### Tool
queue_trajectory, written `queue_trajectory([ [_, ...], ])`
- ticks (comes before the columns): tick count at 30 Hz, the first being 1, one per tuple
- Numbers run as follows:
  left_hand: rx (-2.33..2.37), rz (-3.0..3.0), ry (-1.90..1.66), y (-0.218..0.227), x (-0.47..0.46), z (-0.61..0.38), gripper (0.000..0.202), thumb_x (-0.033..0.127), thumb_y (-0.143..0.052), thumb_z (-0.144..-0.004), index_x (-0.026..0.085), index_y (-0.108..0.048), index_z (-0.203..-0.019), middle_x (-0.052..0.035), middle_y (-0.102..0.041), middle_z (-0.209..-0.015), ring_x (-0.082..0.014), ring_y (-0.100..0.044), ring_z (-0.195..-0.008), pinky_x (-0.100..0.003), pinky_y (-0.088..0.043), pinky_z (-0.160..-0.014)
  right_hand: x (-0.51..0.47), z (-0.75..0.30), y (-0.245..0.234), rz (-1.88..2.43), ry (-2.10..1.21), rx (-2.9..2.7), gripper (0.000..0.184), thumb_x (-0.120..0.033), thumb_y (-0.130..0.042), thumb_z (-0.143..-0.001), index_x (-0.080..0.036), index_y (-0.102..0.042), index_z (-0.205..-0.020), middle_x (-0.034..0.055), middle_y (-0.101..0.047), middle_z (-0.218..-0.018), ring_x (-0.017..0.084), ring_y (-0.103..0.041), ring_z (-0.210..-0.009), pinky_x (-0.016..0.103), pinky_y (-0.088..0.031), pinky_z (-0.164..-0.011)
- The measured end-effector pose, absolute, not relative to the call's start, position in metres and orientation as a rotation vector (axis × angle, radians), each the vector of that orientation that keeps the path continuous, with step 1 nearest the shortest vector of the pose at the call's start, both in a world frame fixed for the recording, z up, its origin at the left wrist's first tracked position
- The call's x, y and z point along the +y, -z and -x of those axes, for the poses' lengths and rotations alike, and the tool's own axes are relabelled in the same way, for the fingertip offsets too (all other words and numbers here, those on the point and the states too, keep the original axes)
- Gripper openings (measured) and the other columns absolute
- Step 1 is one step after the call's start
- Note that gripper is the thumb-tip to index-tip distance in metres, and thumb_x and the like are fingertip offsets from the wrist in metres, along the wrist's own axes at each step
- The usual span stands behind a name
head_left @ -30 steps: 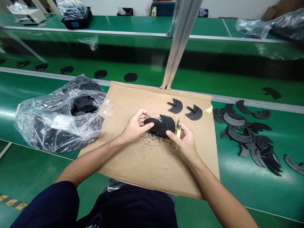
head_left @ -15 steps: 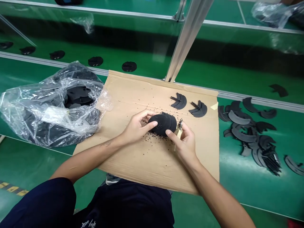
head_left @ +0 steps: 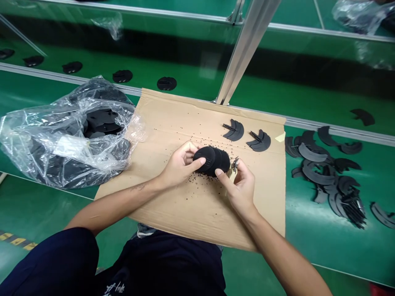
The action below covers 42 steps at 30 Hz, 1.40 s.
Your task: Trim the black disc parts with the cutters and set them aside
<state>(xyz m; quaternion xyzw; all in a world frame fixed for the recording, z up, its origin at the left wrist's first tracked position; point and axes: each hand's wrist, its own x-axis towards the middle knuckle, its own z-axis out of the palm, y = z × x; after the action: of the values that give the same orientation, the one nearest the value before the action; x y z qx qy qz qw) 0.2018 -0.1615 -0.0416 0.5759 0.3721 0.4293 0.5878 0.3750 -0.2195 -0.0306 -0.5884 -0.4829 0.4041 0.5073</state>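
My left hand [head_left: 180,164] grips the left end of a fanned stack of black round plastic plates [head_left: 207,159], its thumb lying on the top face. The thumb of my right hand [head_left: 240,185] presses the stack's right edge. Tucked in that same hand is a pair of cutting nippers [head_left: 235,165] with pale yellow handles, jaws pointing up; whether the jaws are apart is too small to tell. Tiny black scraps [head_left: 197,181] lie scattered around and beneath the plates on a brown cardboard sheet [head_left: 173,213].
Two black curved parts with stems [head_left: 234,130] lie at the cardboard's back right. A clear plastic bag [head_left: 70,144] of black plates sits left. Black curved offcuts [head_left: 321,170] are heaped right. Behind stand a metal post [head_left: 247,53] and a ledge with several black discs [head_left: 166,83].
The plates in my hands have shifted against each other and now fan out more, with the separate rounded edges showing. Both hands stay nearly in place.
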Motion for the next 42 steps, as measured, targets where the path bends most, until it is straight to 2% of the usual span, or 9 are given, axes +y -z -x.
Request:
queue_trajectory([
  [7, 0.858, -1.477, -1.079, 0.04, -0.16, -0.196, 0.025, 0.035, -0.073, -0.087, 0.018, -0.056, -0.08, -0.0073, -0.063, -0.108, -0.0184, -0.063, -0.106, -0.033, -0.052, -0.095, -0.218, -0.376, 0.031, 1.398, -1.007, -1.146, 0.033, -0.048, -0.078, -0.078, -0.022, -0.058, -0.082, -0.0023, -0.053, -0.073, 0.014, -0.048, -0.067, 0.028, -0.043, -0.062],
  [11, 0.838, -1.39, -1.06, 0.045, -0.158, -0.197, 0.026, 0.036, -0.075, -0.084, 0.016, -0.058, -0.086, -0.0066, -0.065, -0.107, -0.0157, -0.065, -0.1, -0.026, -0.055, -0.085, -0.218, -0.376, 0.03, 1.347, -1.051, -1.164, 0.035, -0.048, -0.079, -0.078, -0.021, -0.058, -0.083, -0.0028, -0.053, -0.072, 0.013, -0.047, -0.064, 0.028, -0.044, -0.061],
  [16, 0.788, -1.279, -1.004, 0.047, -0.158, -0.201, 0.035, 0.036, -0.074, -0.086, 0.016, -0.061, -0.112, -0.0067, -0.071, -0.107, -0.014, -0.07, -0.091, -0.024, -0.058, -0.079, -0.217, -0.376, 0.029, 1.302, -1.059, -1.174, 0.032, -0.045, -0.08, -0.078, -0.022, -0.057, -0.081, -0.0045, -0.049, -0.067, 0.012, -0.043, -0.059, 0.027, -0.042, -0.058],
  [21, 0.766, -1.295, -0.994, 0.048, -0.158, -0.2, 0.03, 0.039, -0.072, -0.088, 0.012, -0.068, -0.102, -0.0068, -0.075, -0.095, -0.0156, -0.071, -0.086, -0.027, -0.061, -0.076, -0.217, -0.375, 0.029, 1.269, -1.05, -1.19, 0.029, -0.041, -0.08, -0.079, -0.022, -0.058, -0.082, -0.0043, -0.049, -0.068, 0.011, -0.043, -0.059, 0.027, -0.042, -0.057],
  [26, 0.747, -1.336, -1.023, 0.05, -0.157, -0.198, 0.03, 0.038, -0.072, -0.089, 0.011, -0.07, -0.102, -0.0071, -0.076, -0.094, -0.0151, -0.073, -0.084, -0.026, -0.062, -0.073, -0.217, -0.375, 0.032, 1.275, -1.044, -1.231, 0.029, -0.041, -0.079, -0.081, -0.021, -0.058, -0.083, -0.0046, -0.05, -0.068, 0.01, -0.043, -0.058, 0.025, -0.042, -0.055],
  [30, 0.731, -1.574, -1.047, 0.045, -0.154, -0.193, 0.028, 0.033, -0.065, -0.095, 0.01, -0.069, -0.11, -0.0095, -0.076, -0.102, -0.0151, -0.074, -0.09, -0.026, -0.062, -0.078, -0.216, -0.38, 0.034, 1.304, -0.916, -1.286, 0.023, -0.037, -0.078, -0.083, -0.022, -0.06, -0.089, -0.0045, -0.053, -0.069, 0.011, -0.048, -0.06, 0.026, -0.045, -0.057],
  [35, 0.663, -2.227, -1.002, 0.037, -0.156, -0.187, 0.018, 0.022, -0.056, -0.1, 0.013, -0.068, -0.11, -0.0093, -0.074, -0.103, -0.0157, -0.071, -0.095, -0.03, -0.06, -0.084, -0.216, -0.387, 0.032, 1.284, -0.66, -1.478, 0.022, -0.028, -0.074, -0.086, -0.024, -0.064, -0.105, 0.0046, -0.071, -0.102, 0.018, -0.066, -0.088, 0.034, -0.055, -0.077],
  [38, 0.634, -2.521, -0.994, 0.038, -0.161, -0.187, 0.02, 0.015, -0.051, -0.101, 0.015, -0.066, -0.115, -0.0077, -0.074, -0.105, -0.0143, -0.071, -0.094, -0.027, -0.061, -0.081, -0.217, -0.389, 0.032, 1.241, -0.568, -1.673, 0.015, -0.019, -0.07, -0.086, -0.024, -0.065, -0.099, 0.0035, -0.072, -0.095, 0.019, -0.069, -0.086, 0.035, -0.055, -0.076],
  [42, 0.645, -2.55, -1.079, 0.04, -0.163, -0.188, 0.025, 0.016, -0.056, -0.099, 0.018, -0.063, -0.122, -0.0063, -0.075, -0.111, -0.0141, -0.073, -0.099, -0.029, -0.062, -0.087, -0.218, -0.389, 0.03, 1.171, -0.484, -1.753, 0.016, -0.01, -0.066, -0.085, -0.024, -0.065, -0.094, 0.0021, -0.072, -0.089, 0.017, -0.069, -0.08, 0.033, -0.056, -0.074],
])
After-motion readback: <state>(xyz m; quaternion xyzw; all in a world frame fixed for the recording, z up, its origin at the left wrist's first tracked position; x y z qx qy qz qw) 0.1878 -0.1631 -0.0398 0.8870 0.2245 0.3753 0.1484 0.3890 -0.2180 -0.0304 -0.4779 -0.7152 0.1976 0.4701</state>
